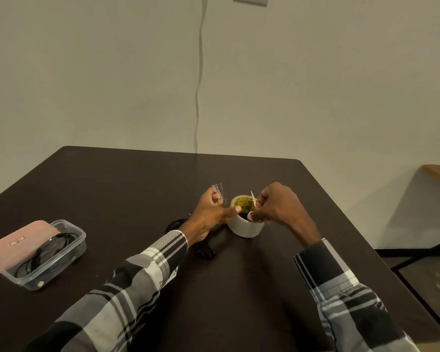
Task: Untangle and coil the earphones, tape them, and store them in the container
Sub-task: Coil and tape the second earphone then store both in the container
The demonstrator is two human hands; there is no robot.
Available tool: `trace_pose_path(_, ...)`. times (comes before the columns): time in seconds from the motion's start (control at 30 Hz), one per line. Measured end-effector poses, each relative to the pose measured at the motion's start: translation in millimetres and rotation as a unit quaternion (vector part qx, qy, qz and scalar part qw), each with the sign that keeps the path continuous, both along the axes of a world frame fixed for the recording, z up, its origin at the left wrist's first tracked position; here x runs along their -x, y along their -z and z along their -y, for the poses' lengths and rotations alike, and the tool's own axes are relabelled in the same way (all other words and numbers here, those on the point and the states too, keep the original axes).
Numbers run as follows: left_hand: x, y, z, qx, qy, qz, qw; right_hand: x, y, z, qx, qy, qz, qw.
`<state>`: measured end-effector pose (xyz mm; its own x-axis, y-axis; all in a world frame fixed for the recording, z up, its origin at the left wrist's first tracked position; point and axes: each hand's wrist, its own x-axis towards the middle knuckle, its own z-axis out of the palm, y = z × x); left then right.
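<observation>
Both hands work at a roll of clear tape (244, 224) that lies flat on the dark table (137, 179), its yellow-printed core facing up. The left hand (211, 214) pinches a small torn piece of clear tape (217, 190) between its upper fingers, lifted just above and to the left of the roll, while its thumb stretches right and touches the roll's near rim. The right hand (274, 207) is curled over the right side of the roll, its thumb and forefinger pinching the rim, where a short loose end of tape stands up just beside the fingertips.

Beneath the left wrist and forearm, a black earphone cable (203, 252) lies on the table; a loop shows to the left of the wrist and a dark bundle shows just below it, most of the rest hidden by the arm, so how neatly it is coiled cannot be told.

Well to the left of the left hand stands a clear plastic container (69, 245), with black earphone cables (48, 247) already inside. A pinkish lid (18, 245) rests askew over its left part, leaving the right part uncovered.

Both arms wear plaid sleeves (127, 288) in black, grey and white. Beyond the hands, a thin pale cord (200, 72) hangs down the wall to the table's far edge.
</observation>
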<state>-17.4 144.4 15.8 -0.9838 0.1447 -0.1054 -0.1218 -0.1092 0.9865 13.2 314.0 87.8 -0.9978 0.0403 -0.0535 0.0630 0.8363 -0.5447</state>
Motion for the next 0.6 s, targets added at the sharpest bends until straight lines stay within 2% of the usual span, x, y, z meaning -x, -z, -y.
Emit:
trace_pose_path(0.23, 1.0, 1.6, 9.4, 0.094, 0.006, -0.031, 0.995, 6.0, -3.2, 8.3, -0.034, -0.028, 0.028, 0.999)
trace_pose_path(0.6, -1.6, -6.4, 28.2, 0.05, -0.047, -0.086, 0.994, 8.8, -6.7, 8.4, -0.093, -0.072, 0.052, 0.992)
